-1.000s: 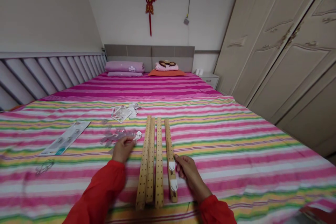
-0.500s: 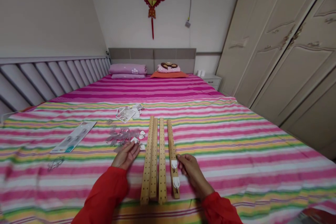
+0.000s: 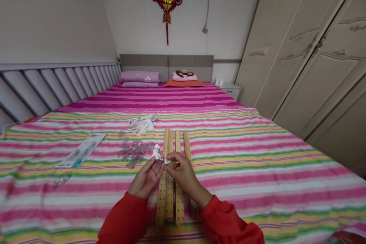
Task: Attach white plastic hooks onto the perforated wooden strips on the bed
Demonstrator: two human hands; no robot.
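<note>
My left hand (image 3: 147, 179) is raised palm up, its fingertips closed on white hooks (image 3: 156, 153). My right hand (image 3: 183, 171) meets it from the right and pinches another small white hook (image 3: 167, 161) between thumb and fingers. Both hands are over several long wooden strips (image 3: 179, 198) with rows of small holes, lying side by side on the bed. My right forearm covers most of the rightmost strip (image 3: 187, 145), and a white hook (image 3: 194, 204) on it shows only in part. Small clear plastic pieces (image 3: 133, 150) lie scattered left of the strips.
Farther up lies a pile of white and clear packaging (image 3: 141, 124). A flat hook package (image 3: 82, 150) and thin wire pieces (image 3: 62, 178) lie at left on the striped sheet (image 3: 257, 183). A bed rail (image 3: 57, 84) runs along the left, a wardrobe (image 3: 309, 76) along the right.
My right hand has left the rightmost strip and moved left to meet my left hand. My left hand has come up and right from the plastic pieces with white hooks in it.
</note>
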